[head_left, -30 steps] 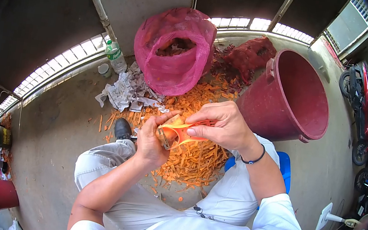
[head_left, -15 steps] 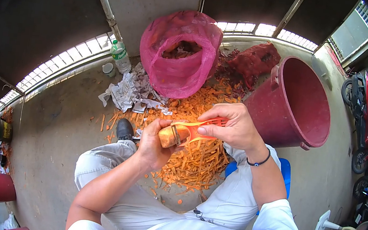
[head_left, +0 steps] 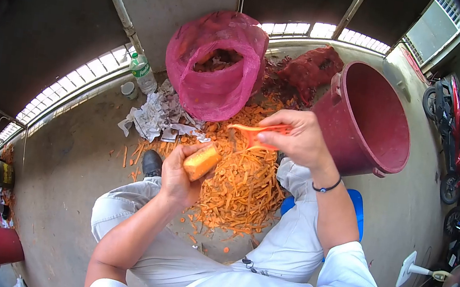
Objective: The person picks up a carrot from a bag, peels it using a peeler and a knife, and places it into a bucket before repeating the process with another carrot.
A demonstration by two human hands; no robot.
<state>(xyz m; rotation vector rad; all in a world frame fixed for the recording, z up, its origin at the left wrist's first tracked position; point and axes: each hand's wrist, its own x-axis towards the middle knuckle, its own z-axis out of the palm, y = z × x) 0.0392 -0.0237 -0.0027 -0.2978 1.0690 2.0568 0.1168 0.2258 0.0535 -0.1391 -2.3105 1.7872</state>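
My left hand (head_left: 177,174) is closed round a thick, pale-orange carrot (head_left: 202,162), mostly peeled on the side that shows. In my right hand (head_left: 298,136) I grip an orange peeler (head_left: 257,135) by its handle; its head points left, above and to the right of the carrot, and does not touch it. Below both hands a large heap of orange peelings (head_left: 241,193) covers the floor between my legs.
A pink mesh sack (head_left: 213,92) stands open ahead, with a red mesh sack (head_left: 313,70) behind it. A big maroon bucket (head_left: 324,123) tilts at the right. Crumpled paper (head_left: 156,114) and a plastic bottle (head_left: 142,72) lie left. A smaller red bucket (head_left: 2,244) stands far left.
The peeler has come away from the carrot, up and to the right with my right hand. My left hand has shifted slightly left and turned the carrot.
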